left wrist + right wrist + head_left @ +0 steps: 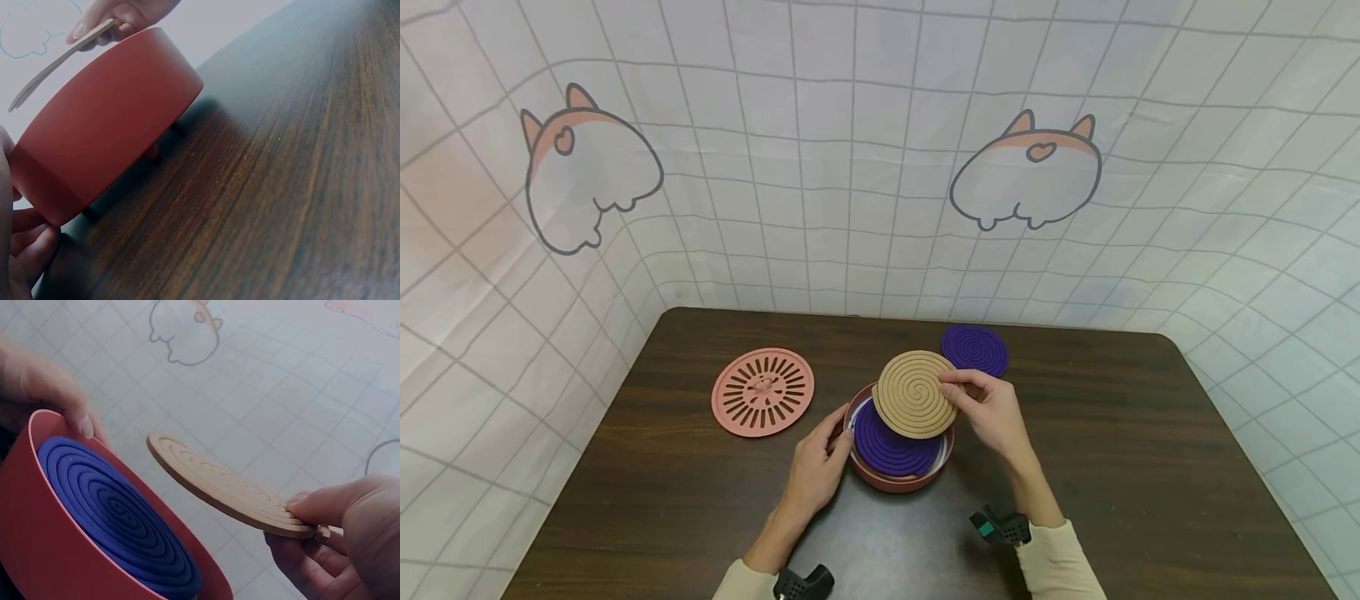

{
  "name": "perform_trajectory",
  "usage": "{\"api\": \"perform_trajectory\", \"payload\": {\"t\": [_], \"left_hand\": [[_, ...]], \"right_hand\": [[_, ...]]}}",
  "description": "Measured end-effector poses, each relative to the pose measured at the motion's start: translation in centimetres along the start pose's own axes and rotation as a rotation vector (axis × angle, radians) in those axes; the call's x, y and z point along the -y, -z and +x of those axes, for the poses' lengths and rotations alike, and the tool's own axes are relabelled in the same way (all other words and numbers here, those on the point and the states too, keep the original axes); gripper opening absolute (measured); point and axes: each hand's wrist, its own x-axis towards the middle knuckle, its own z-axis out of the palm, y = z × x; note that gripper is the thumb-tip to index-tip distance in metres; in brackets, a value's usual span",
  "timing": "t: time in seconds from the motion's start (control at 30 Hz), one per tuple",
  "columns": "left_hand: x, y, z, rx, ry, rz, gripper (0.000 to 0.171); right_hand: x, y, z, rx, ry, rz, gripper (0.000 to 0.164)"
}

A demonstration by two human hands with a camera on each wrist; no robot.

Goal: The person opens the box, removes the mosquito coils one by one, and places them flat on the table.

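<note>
In the head view my right hand (997, 418) pinches a tan mosquito coil (910, 396) by its edge, between thumb and fingers. The coil is held above a round red container (883, 484). Inside that container lies a purple mosquito coil (891, 450), partly covered from above by the tan one; the right wrist view shows the purple coil (119, 509) lying below the rim. My left hand (816, 468) grips the container's left side, its thumb at the rim. In the left wrist view the container (112, 119) stands on short feet, with fingers at its lower edge.
A pink slotted lid (729, 393) lies flat on the dark wooden table (685, 500), left of the container. Another purple coil (974, 348) lies near the table's back edge, behind my right hand. A white gridded curtain (820, 208) surrounds the table's back and sides.
</note>
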Motion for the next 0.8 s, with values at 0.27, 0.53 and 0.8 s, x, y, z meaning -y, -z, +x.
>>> {"api": "perform_trajectory", "payload": {"t": [0.27,0.53,0.8], "left_hand": [[-0.2,0.0,0.0,0.013,0.023,-0.005,0.04],[-0.1,0.0,0.0,0.017,0.012,-0.008,0.04],[-0.1,0.0,0.0,0.014,0.013,-0.014,0.04]], "right_hand": [[-0.7,1.2,0.3,-0.121,-0.049,0.018,0.02],[-0.3,2.7,0.7,-0.24,-0.098,0.032,0.021],[1.2,4.0,0.7,-0.32,-0.125,0.02,0.023]]}}
